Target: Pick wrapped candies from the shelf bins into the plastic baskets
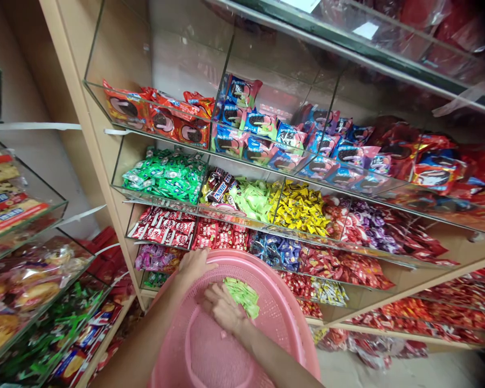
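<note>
A pink plastic basket [275, 318] is held in front of me, low in the view. My left hand [192, 265] grips its far left rim, fingers curled over the edge. My right hand [222, 310] lies inside the basket with its fingers bent, resting against a small heap of light green candy packets [242, 295]; whether it grasps any of them is hidden. Above the basket, a glass bin on the shelf holds more light green candies [255, 200].
Slanted glass shelves [210, 151] carry cookie packs in red and blue, green mints, chocolate bars, yellow, purple and red candies. To the left, another glass rack [32, 226] holds biscuits and wrapped buns. A wooden upright [84, 129] stands between the two racks.
</note>
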Demonstrator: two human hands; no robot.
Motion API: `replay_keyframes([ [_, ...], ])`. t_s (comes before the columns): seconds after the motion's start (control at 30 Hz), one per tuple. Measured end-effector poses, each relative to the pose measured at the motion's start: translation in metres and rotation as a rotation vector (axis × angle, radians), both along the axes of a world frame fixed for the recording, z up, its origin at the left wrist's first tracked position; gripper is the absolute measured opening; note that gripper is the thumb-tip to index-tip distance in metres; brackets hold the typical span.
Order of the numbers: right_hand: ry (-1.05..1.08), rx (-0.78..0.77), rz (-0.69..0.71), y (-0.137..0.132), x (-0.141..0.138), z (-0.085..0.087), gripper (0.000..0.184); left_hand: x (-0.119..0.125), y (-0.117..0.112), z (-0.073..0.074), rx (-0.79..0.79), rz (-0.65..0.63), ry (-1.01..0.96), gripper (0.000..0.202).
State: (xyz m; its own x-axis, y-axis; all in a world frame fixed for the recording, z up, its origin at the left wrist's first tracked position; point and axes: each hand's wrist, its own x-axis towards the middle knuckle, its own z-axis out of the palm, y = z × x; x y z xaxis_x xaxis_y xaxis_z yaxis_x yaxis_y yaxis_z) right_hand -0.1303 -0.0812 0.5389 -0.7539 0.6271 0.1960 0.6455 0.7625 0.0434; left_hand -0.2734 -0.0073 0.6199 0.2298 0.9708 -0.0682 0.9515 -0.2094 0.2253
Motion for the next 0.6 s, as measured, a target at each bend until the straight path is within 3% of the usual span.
replay_keyframes([
  [0.13, 0.054, -0.032, -0.222, 0.012, 0.015, 0.022, 0.016, 0.001, 0.000, 0.001, -0.012, 0.007, 0.004, 0.053],
  [0.2, 0.058, -0.026, -0.266, 0.017, 0.022, 0.025, 0.019, 0.001, 0.000, 0.001, -0.016, 0.011, 0.004, 0.054],
  [0.43, 0.030, -0.044, -0.234, 0.021, 0.022, 0.015, 0.021, 0.000, 0.000, -0.001, 0.007, -0.001, 0.005, 0.051],
  [0.6, -0.001, -0.066, -0.176, 0.016, 0.024, 0.018, 0.021, 0.000, 0.000, -0.001, 0.008, -0.007, 0.004, 0.050],
])
